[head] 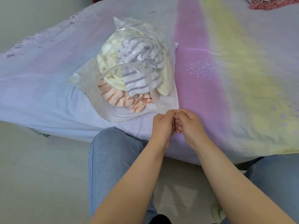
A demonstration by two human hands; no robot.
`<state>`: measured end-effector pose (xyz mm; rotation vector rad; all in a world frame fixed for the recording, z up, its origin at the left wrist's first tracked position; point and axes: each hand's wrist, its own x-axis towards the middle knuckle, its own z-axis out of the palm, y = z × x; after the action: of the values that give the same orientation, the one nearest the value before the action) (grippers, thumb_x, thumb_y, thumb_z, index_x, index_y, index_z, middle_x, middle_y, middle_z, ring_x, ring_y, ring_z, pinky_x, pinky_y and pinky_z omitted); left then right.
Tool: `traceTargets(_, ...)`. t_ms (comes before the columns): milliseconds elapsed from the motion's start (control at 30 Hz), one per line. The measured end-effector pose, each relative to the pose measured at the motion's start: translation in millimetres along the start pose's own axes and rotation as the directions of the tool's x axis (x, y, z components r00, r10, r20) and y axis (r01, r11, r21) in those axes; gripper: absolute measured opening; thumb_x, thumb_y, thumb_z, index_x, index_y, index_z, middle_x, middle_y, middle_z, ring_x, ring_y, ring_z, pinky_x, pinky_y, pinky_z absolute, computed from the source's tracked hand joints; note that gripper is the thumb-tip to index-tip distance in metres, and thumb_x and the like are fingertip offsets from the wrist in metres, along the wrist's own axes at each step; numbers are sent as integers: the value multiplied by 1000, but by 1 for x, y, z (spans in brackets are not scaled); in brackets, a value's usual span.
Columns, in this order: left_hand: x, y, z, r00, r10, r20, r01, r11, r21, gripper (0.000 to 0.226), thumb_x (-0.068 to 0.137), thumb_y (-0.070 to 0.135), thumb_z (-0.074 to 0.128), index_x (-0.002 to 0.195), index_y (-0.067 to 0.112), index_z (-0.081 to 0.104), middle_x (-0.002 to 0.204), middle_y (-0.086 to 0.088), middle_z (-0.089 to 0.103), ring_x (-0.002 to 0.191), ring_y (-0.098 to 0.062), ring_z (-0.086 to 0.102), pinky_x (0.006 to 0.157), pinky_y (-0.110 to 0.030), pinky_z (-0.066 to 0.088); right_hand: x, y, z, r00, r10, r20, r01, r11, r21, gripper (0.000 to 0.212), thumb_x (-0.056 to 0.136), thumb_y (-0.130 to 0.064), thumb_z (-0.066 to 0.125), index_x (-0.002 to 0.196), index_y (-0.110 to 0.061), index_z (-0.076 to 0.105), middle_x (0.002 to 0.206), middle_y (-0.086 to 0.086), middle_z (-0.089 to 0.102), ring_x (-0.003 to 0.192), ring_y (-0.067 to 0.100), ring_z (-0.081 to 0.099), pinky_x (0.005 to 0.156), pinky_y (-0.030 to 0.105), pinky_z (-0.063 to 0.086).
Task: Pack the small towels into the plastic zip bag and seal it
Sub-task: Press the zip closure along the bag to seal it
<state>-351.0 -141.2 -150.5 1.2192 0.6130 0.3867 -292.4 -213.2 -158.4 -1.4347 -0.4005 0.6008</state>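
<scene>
Both our hands pinch the near corner of the zip bag on the bed

Our left hand (pixel 162 125) and right hand (pixel 188 122) meet just beside each other at the plastic zip bag's (pixel 168 102) near edge, fingers (pixel 171 113) closed on the thin plastic there. The bag lies on the bed (pixel 242 78), bulging with the small towels (pixel 129 70): cream, grey-striped and orange-striped ones, the orange-striped nearest our hands, its mouth still gaping

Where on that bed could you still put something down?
Bare sheet lies right of the plastic zip bag, across the pink stripe and yellow area, and left of it toward the bed edge. It is crowded where both hands pinch the bag's near corner.
</scene>
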Motion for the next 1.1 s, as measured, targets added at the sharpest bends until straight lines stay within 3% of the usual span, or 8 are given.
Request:
traceTargets(167,5,6,-1,993,-3,-115,-11,992,-129,38,79,17,52,42,15,46,39,-4,47,32,-17,41,40,-23,30,1,-1,9,999,-39,-27,40,999,26,40,95,-18,43,55,-25,42,46,-12,35,46,9,33,45,25,33)
traceTargets(300,11,18,-22,981,23,-191,-60,981,-187,54,88,10,51,39,26,33,39,7,27,34,-10,21,37,-16,19,2,-5,15,998,-55,-22,58,988,141,36,97,-13,45,62,-17,40,49,-9,29,46,12,28,46,25,33)
traceTargets(467,16,31,-46,963,29,-266,-92,969,-227,48,91,9,54,52,22,29,40,8,24,36,-9,16,38,-17,13,-3,-7,18,999,1,-32,7,960,279,43,98,-8,44,57,-18,38,50,-7,28,46,13,26,46,24,32)
traceTargets(733,22,50,-61,953,115,-280,-164,974,-158,46,89,6,53,54,22,26,44,5,22,41,-11,14,39,-19,14,-5,-13,1,997,-36,-71,54,961,272,34,99,-10,45,65,-15,43,51,-8,32,46,12,28,46,23,34)
traceTargets(867,20,46,-51,950,158,-270,-143,987,73,47,91,13,57,56,21,27,54,-2,23,47,-14,19,46,-25,17,-3,-16,-12,991,22,-130,29,927,375,36,100,-12,42,64,-17,36,48,-7,29,42,11,26,46,25,29)
traceTargets(933,19,44,-43,953,182,-241,-144,975,169,46,92,17,56,56,21,27,55,-2,23,49,-14,19,47,-28,17,0,-19,-12,983,92,-158,-5,879,477,38,101,-26,41,64,-18,35,47,-5,29,41,11,26,45,24,28)
traceTargets(1000,19,43,-38,951,203,-232,-157,967,201,46,93,19,55,55,20,29,53,-1,24,47,-13,20,46,-27,19,4,-21,-1,976,179,-122,-94,855,510,50,92,-61,40,67,-18,40,49,-3,31,42,13,27,44,23,28)
traceTargets(1100,21,40,-31,954,195,-228,-137,959,249,43,96,26,54,58,13,37,51,-4,36,43,-14,33,46,-24,31,11,-23,35,974,225,24,-225,945,236,73,63,-88,44,71,-16,52,53,-3,36,46,12,33,47,24,33)
